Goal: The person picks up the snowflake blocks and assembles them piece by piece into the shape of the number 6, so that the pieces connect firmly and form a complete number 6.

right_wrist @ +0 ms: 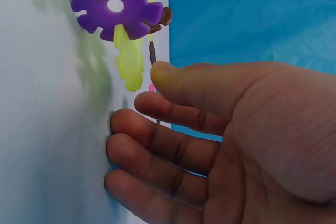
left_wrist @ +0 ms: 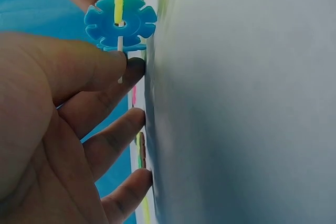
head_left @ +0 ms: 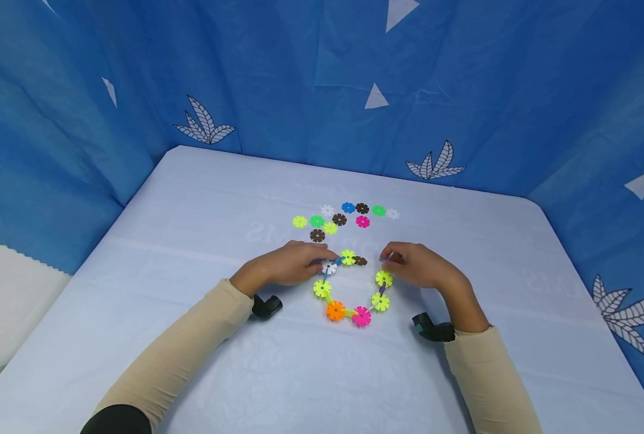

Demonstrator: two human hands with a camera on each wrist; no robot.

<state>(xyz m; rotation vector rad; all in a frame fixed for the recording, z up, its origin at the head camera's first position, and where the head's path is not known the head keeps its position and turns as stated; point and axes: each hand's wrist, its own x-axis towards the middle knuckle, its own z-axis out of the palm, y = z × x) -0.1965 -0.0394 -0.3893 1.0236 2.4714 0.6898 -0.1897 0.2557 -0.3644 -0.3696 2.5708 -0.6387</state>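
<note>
A ring-shaped chain of flower-like slotted plastic discs lies on the white table, with a gap at its upper right. My left hand point(head_left: 292, 263) is at the upper left of the ring; its thumb and forefinger pinch a white disc point(left_wrist: 120, 66), which is slotted into a blue disc point(left_wrist: 102, 18). A yellow disc point(head_left: 348, 257) and a brown disc point(head_left: 360, 261) end the chain there. By the other end, my right hand point(head_left: 416, 264) has loosely bent fingers beside a yellow disc point(head_left: 384, 278), joined to a purple disc point(right_wrist: 115, 6). Nothing shows between its thumb and fingers.
Beyond the ring, loose discs lie scattered, among them a blue disc point(head_left: 348, 207), a pink disc point(head_left: 362, 222) and a green disc point(head_left: 378, 210). A blue curtain point(head_left: 300, 90) hangs behind the table point(head_left: 322, 374).
</note>
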